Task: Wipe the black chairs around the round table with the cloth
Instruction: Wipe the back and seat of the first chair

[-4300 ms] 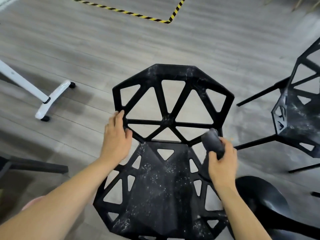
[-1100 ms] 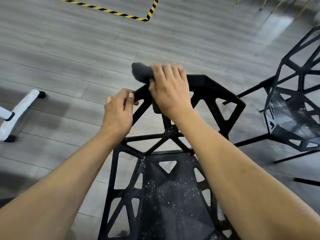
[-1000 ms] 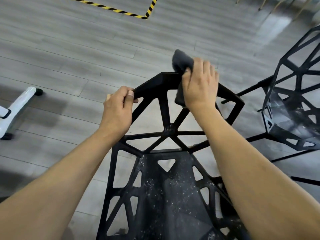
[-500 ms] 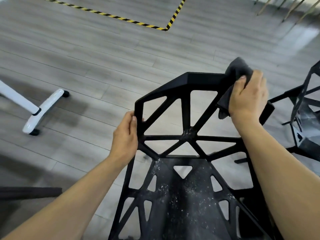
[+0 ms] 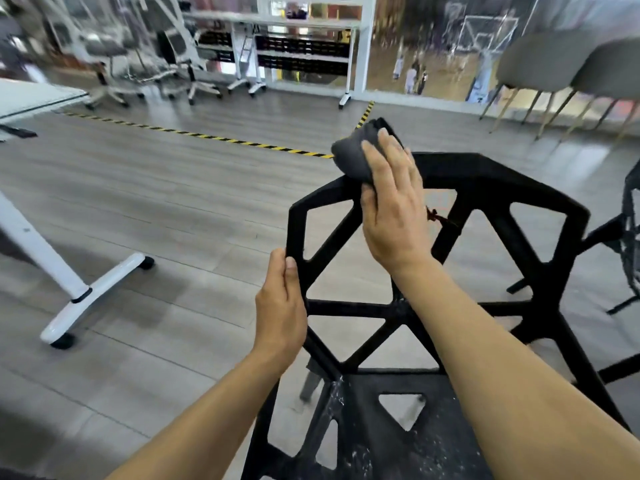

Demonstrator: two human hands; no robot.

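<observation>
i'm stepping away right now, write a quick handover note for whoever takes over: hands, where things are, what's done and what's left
Left hand grips the left edge of the backrest of the black chair, steadying it.
Right hand presses the dark cloth onto the top left corner of the backrest.
Done: cannot tell for sure; the top rim looks free of specks.
Left: the seat shows white specks and needs wiping. A second black chair stands at the right edge of the view; its state cannot be judged from here. The round table is not in view.
</observation>
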